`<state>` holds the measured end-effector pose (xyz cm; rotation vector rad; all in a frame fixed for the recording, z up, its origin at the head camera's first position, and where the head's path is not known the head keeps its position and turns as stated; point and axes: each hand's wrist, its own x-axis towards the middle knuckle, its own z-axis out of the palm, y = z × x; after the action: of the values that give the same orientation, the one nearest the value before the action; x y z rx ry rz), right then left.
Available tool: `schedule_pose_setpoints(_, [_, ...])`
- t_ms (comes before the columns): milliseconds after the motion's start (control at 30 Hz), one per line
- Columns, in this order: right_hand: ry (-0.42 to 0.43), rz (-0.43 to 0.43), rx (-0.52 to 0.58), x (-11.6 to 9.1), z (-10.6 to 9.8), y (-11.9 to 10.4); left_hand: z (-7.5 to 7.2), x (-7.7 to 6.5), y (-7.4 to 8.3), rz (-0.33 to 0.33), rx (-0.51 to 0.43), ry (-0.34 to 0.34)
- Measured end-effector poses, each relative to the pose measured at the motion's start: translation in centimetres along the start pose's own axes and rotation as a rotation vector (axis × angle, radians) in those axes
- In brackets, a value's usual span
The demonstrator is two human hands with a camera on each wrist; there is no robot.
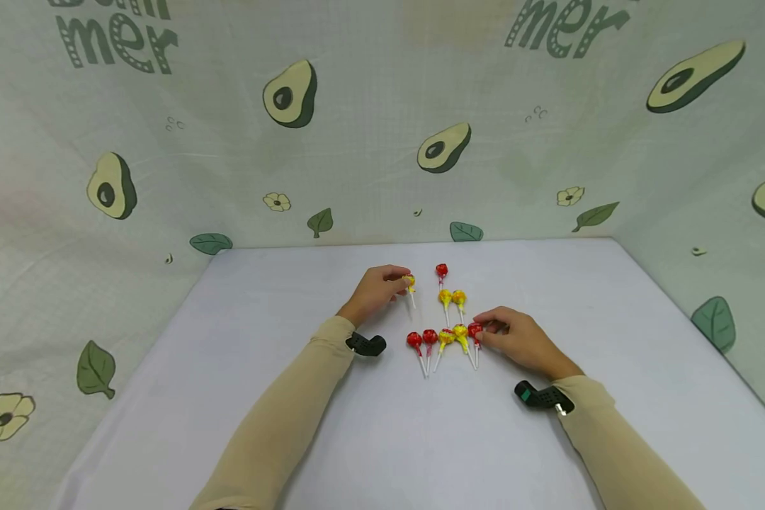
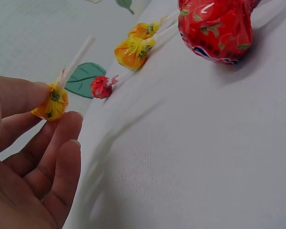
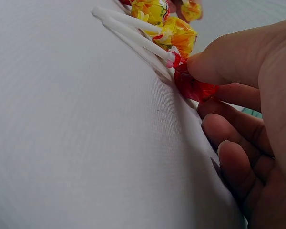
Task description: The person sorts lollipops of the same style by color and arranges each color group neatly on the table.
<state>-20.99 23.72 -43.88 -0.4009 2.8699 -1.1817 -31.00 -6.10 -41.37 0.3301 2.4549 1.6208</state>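
My left hand (image 1: pixel 382 287) pinches a yellow-wrapped lollipop (image 2: pixel 56 102) by its head between thumb and fingers, above the table, its white stick pointing away from the palm. With thumb and fingers my right hand (image 1: pixel 516 340) grips the head of a red lollipop (image 3: pixel 195 83) at the right end of the front row. In that row, two red lollipops (image 1: pixel 414 340) lie at the left and two yellow lollipops (image 1: pixel 446 336) in the middle, their sticks toward me. Behind them lie a pair of yellow lollipops (image 1: pixel 459 297) and, farthest back, a single red lollipop (image 1: pixel 442 270).
A white cloth covers the table (image 1: pixel 382 439). At its back edge rises a pale curtain (image 1: pixel 370 156) printed with avocados and leaves. Each wrist carries a black strap (image 1: pixel 366 345).
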Motion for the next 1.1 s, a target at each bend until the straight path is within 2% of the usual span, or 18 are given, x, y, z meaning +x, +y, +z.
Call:
schedule_pose_setpoints(267, [-0.02,0.01,0.004,-0.3,0.5,0.1,0.8,0.6,-0.8,-0.047,-0.052,-0.015])
schedule_pose_setpoints(733, [0.014,-0.01,-0.011,-0.1,0.0,-0.2,0.8,1.4,0.0,0.007,-0.122,-0.004])
schedule_pose_setpoints(1100, [0.024,-0.021,-0.01,-0.1,0.2,-0.2,1.1,1.8,-0.2,-0.005,-0.124,-0.017])
